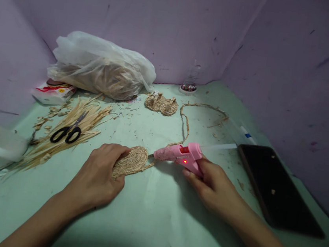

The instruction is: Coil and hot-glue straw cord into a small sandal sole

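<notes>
Head view: both forearms rise from the bottom edge of the frame and angle inward over the green worktop (141, 220). At lower centre-left, the left hand (101, 172) has its grip closed on the coiled mat (133, 160), thumb along the near edge and fingers curled over the far one, back of the hand up. Slightly right of centre, the right hand (213, 184) has its grip wrapped around the handle of a pink glue gun (179, 153), its red light lit and nozzle aimed left at the mat's right end; whether it touches, or the trigger is squeezed, I cannot tell.

The mat, just left of the frame's centre, is wound into an oval of many close rows. A good length of braided cord (187, 126) is not yet wound on: it leaves the mat's right end, passes behind the gun and loops toward the upper right.

Farther out, a dark tablet (278, 188) lies at right, and black scissors (73, 126) rest on straw strips (92, 121) at left. Beyond, in the upper middle, sits another coiled piece (162, 104), near a plastic bag (105, 69).
</notes>
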Action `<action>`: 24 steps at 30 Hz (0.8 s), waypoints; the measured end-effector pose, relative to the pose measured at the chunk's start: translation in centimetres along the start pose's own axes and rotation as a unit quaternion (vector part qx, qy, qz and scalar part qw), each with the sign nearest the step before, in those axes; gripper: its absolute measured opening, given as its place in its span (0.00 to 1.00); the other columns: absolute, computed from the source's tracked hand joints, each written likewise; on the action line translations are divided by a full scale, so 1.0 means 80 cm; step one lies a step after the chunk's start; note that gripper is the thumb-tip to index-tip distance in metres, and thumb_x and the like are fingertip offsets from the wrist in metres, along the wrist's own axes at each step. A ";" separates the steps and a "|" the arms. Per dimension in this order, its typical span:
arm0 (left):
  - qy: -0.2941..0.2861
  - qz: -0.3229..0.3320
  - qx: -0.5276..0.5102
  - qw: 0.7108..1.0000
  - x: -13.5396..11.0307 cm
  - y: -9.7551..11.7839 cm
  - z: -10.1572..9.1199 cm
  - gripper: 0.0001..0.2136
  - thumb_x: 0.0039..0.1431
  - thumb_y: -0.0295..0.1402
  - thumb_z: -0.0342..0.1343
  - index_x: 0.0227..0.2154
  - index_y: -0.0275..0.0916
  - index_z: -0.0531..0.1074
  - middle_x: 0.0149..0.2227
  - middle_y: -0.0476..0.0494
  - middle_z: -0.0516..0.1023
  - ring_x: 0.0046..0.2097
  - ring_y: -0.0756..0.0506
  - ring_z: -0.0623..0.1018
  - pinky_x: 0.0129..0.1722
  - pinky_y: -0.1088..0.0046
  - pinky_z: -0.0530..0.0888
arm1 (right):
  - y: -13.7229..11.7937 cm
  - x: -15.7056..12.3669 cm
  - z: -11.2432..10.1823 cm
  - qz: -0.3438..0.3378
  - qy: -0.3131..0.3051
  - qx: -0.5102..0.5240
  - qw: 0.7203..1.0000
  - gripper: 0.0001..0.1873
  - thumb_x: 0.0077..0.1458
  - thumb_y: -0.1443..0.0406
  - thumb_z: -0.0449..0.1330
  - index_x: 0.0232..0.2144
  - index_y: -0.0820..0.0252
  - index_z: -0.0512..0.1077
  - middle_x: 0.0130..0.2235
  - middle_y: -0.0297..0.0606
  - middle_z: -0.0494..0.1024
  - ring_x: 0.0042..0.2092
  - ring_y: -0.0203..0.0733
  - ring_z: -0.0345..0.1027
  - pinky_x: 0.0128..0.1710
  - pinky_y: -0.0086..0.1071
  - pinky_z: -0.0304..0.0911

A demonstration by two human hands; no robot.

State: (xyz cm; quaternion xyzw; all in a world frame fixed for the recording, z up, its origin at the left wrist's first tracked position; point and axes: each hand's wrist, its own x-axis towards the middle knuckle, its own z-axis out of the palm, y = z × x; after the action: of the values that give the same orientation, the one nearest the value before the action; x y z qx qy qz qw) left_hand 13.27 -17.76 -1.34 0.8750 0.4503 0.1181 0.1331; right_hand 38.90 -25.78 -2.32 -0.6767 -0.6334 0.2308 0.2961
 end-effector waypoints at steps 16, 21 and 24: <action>0.010 0.009 0.004 1.000 -0.001 0.001 0.000 0.21 0.43 0.26 0.51 0.45 0.40 0.66 0.46 0.40 0.74 0.49 0.38 0.72 0.49 0.57 0.68 | 0.003 0.003 0.003 0.004 0.005 0.005 1.000 0.13 0.52 0.60 0.52 0.19 0.55 0.57 0.20 0.30 0.61 0.21 0.34 0.52 0.20 0.29 0.48; 0.006 0.020 -0.002 1.000 -0.002 0.001 -0.001 0.21 0.44 0.25 0.51 0.45 0.40 0.65 0.45 0.41 0.73 0.49 0.38 0.71 0.48 0.58 0.68 | 0.003 0.004 0.003 0.016 0.010 0.020 1.000 0.12 0.52 0.60 0.52 0.20 0.55 0.56 0.20 0.30 0.61 0.22 0.35 0.52 0.20 0.29 0.47; 0.008 0.031 -0.008 0.999 -0.003 0.000 -0.001 0.22 0.44 0.24 0.51 0.45 0.41 0.64 0.46 0.41 0.72 0.49 0.39 0.71 0.49 0.58 0.67 | 0.004 0.005 0.003 0.020 0.014 0.020 1.000 0.13 0.52 0.60 0.53 0.20 0.54 0.55 0.20 0.30 0.61 0.22 0.35 0.52 0.20 0.29 0.47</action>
State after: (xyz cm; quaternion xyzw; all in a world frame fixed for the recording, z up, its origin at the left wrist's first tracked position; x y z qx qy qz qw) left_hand 13.11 -18.00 -1.31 0.8862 0.4234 0.1329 0.1331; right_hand 38.98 -25.38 -2.69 -0.6859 -0.6112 0.2400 0.3137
